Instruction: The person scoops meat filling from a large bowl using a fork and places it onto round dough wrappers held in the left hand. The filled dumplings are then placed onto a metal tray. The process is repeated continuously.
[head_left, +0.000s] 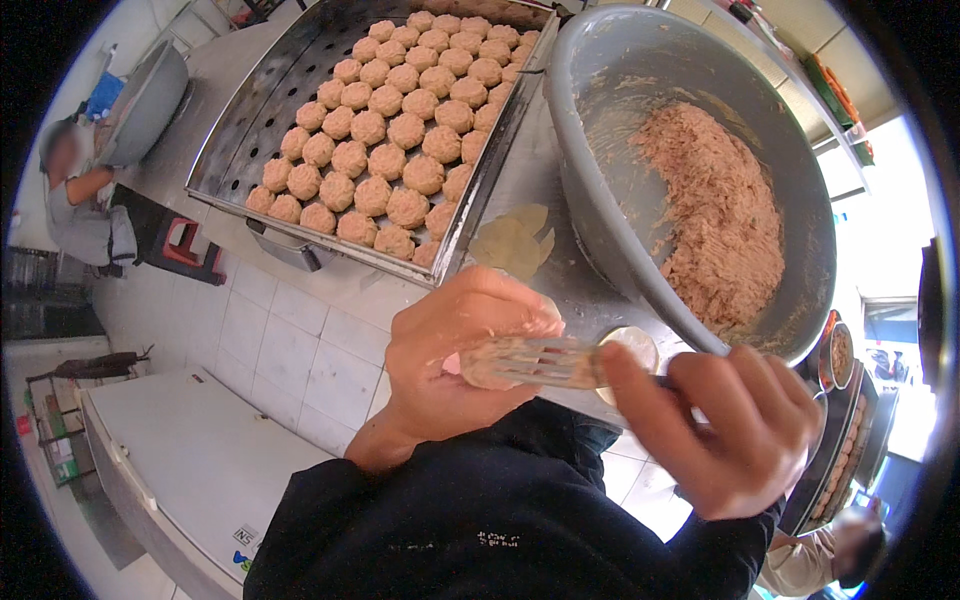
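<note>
My left hand [455, 350] is curled shut around a dumpling, mostly hidden by the fingers and the tool; a small pink bit of it shows near the palm. My right hand [715, 425] grips a metal fork [535, 362] smeared with meat paste, its flat tines pressed across the opening of my left fist. Just beyond my left hand lie thin yellowish wrappers [510, 243] on the steel table. A pale round stack [632, 348] that looks like wrappers sits behind the fork. To the right stands a big grey basin [600, 215] with a mound of pink minced meat [715, 215].
A perforated metal tray [265, 110] holds rows of formed dumplings [405, 130] at the far left. A white chest freezer [200, 450] stands at lower left. One person sits far left by another grey basin [150, 105]; another is at lower right near more trays.
</note>
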